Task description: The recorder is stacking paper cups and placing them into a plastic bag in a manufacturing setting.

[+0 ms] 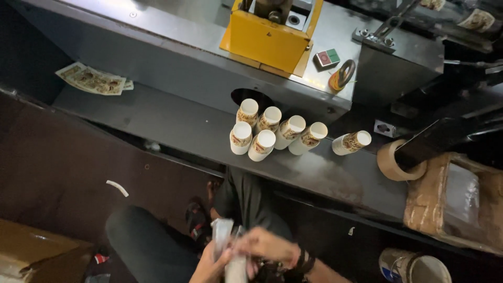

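At the bottom of the view, the left hand (212, 266) and right hand (270, 246) both grip an upright stack of cups in a plastic sleeve (225, 246), well below the printed paper cups (267, 133) on the counter (173, 123).

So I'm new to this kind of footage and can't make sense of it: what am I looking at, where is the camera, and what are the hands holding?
The one picture comes from a camera on a person's head, looking down. At the bottom, the left hand and right hand together grip a whitish stack or sleeve; motion blur hides exactly what it is. Ahead is a grey metal machine shelf with seven paper cups standing on it. Behind sits a yellow machine part. A tape roll hangs at the right, printed sheets lie at the left.
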